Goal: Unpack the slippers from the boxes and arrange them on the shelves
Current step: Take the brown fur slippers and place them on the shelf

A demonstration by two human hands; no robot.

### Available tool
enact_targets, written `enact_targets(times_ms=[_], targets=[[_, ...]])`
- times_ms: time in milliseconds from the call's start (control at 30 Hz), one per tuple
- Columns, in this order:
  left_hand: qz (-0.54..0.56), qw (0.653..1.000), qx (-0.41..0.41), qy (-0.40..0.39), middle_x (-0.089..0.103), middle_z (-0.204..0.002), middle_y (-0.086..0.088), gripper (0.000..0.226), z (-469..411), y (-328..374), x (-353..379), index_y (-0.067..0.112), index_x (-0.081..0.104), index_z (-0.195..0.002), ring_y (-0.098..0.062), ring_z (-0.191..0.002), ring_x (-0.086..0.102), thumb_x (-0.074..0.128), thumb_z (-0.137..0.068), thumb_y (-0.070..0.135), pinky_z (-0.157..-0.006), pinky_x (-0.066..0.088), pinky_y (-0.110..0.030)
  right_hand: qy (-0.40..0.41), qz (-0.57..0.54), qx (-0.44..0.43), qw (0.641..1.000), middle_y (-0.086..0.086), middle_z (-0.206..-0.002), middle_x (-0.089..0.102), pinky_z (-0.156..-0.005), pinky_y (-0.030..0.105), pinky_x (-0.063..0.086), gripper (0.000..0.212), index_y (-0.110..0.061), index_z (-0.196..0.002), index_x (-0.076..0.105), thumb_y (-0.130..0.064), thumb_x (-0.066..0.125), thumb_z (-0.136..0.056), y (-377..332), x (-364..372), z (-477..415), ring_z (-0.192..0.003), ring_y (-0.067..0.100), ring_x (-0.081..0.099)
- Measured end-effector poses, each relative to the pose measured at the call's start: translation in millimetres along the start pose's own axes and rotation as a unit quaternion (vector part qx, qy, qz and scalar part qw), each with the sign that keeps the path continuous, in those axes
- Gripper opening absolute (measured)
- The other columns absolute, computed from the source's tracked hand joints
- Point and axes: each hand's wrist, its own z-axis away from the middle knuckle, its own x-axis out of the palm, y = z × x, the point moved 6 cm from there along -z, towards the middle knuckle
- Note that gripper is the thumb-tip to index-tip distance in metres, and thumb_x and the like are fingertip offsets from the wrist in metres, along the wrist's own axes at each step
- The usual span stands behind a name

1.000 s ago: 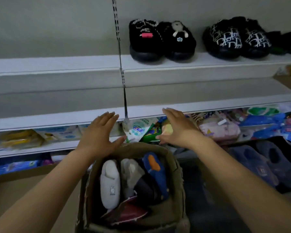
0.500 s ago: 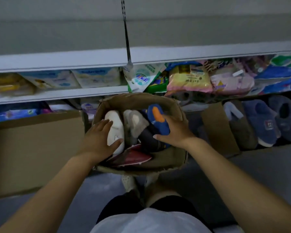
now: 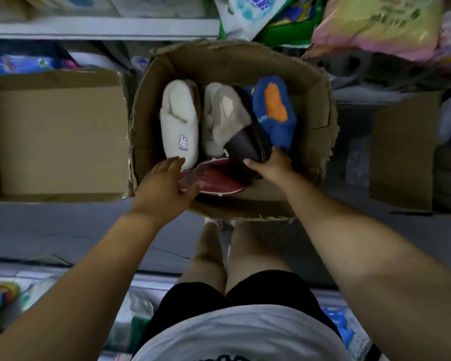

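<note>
Right hand (image 3: 271,166) fingers curl round dark slipper (image 3: 245,149) at near end; left hand (image 3: 167,186) fingers straight, beside white slipper (image 3: 179,118). Likely soft, light, squashable.

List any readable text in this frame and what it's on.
Nothing reads cleanly.
white slipper: tiny lettering under a rabbit badge, too small.
blue slipper: pale lettering on its side, blurred.
white-and-blue pouch: blue print, cropped and blurred.
yellow pack: print blurred.
</note>
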Motion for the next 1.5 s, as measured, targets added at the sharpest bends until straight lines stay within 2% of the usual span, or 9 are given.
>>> enact_targets(times_ms=[200,433,633,733,867,1100,1267,1400,1500], targets=[[0.180,0.981,-0.071,-0.019,0.065,-0.128,-0.003,0.051,-5,8,26,0.018,0.059,-0.132,-0.023,-0.120,0.060,0.069,-0.092,0.048,-0.092,0.043,-0.028,0.017,-0.051,-0.028,0.998,0.007,-0.125,0.065,-0.093,0.042,0.056,0.079,-0.015,-0.129,0.059,-0.059,0.085,-0.069,10,-1,-8,-0.113,0.026,0.062],[0.441,0.884,-0.148,-0.046,0.074,-0.110,0.010,0.028,-10,23,20,0.027,0.070,-0.110,-0.009,-0.109,0.067,0.070,-0.092,0.049,-0.105,0.049,-0.034,-0.088,-0.228,-0.074,0.967,0.000,-0.112,0.076,-0.088,0.038,0.061,0.069,-0.017,-0.119,0.069,-0.061,0.083,-0.069,0,-9,51,-0.105,0.018,0.073],[0.686,0.695,-0.202,-0.075,0.072,-0.125,-0.009,0.062,-6,21,25,0.008,0.059,-0.133,-0.023,-0.114,0.070,0.076,-0.083,0.041,-0.101,0.054,-0.041,-0.224,-0.324,-0.066,0.917,0.000,-0.119,0.073,-0.082,0.033,0.061,0.048,-0.014,-0.124,0.064,-0.033,0.078,-0.082,-42,18,95,-0.105,0.015,0.072],[0.708,0.669,-0.226,0.004,0.074,-0.119,-0.012,0.068,1,-2,19,0.001,0.061,-0.130,-0.028,-0.112,0.071,0.083,-0.074,0.034,-0.101,0.053,-0.046,-0.261,-0.310,-0.069,0.912,0.006,-0.130,0.068,-0.094,0.045,0.059,0.067,-0.009,-0.135,0.059,-0.039,0.079,-0.079,-61,36,106,-0.114,0.022,0.069],[0.708,0.657,-0.245,0.088,0.074,-0.119,-0.012,0.063,14,-36,10,0.000,0.062,-0.128,-0.028,-0.110,0.071,0.080,-0.074,0.027,-0.095,0.058,-0.044,-0.302,-0.261,-0.099,0.911,0.002,-0.121,0.071,-0.092,0.035,0.059,0.037,-0.011,-0.128,0.061,-0.025,0.069,-0.094,-82,59,105,-0.114,0.020,0.069],[0.745,0.579,-0.273,0.190,0.072,-0.123,-0.010,0.064,26,-94,5,0.007,0.061,-0.129,-0.026,-0.113,0.070,0.080,-0.074,0.032,-0.096,0.056,-0.042,-0.145,-0.181,-0.120,0.965,0.006,-0.122,0.069,-0.103,0.041,0.053,0.060,-0.007,-0.131,0.060,-0.043,0.078,-0.086,-113,72,38,-0.114,0.020,0.066],[0.765,0.542,-0.294,0.185,0.070,-0.128,-0.012,0.071,28,-123,23,0.004,0.058,-0.136,-0.027,-0.116,0.069,0.081,-0.077,0.035,-0.093,0.056,-0.040,-0.153,-0.154,-0.086,0.972,-0.008,-0.095,0.069,-0.076,0.009,0.051,0.027,-0.014,-0.104,0.065,-0.035,0.077,-0.090,-129,105,-5,-0.094,0.008,0.066],[0.794,0.501,-0.302,0.164,0.068,-0.131,-0.009,0.067,27,-130,39,0.008,0.055,-0.140,-0.025,-0.120,0.067,0.075,-0.081,0.035,-0.097,0.054,-0.040,-0.145,-0.163,-0.087,0.972,0.002,-0.112,0.076,-0.097,0.038,0.057,0.078,-0.012,-0.123,0.070,-0.054,0.086,-0.060,-126,142,-38,-0.105,0.018,0.071],[0.811,0.484,-0.292,0.150,0.067,-0.135,-0.008,0.064,25,-131,42,0.010,0.054,-0.142,-0.024,-0.123,0.065,0.070,-0.085,0.035,-0.098,0.056,-0.037,-0.122,-0.146,-0.079,0.979,0.004,-0.119,0.073,-0.099,0.039,0.056,0.066,-0.012,-0.128,0.068,-0.042,0.087,-0.073,-132,152,-38,-0.109,0.021,0.069]])
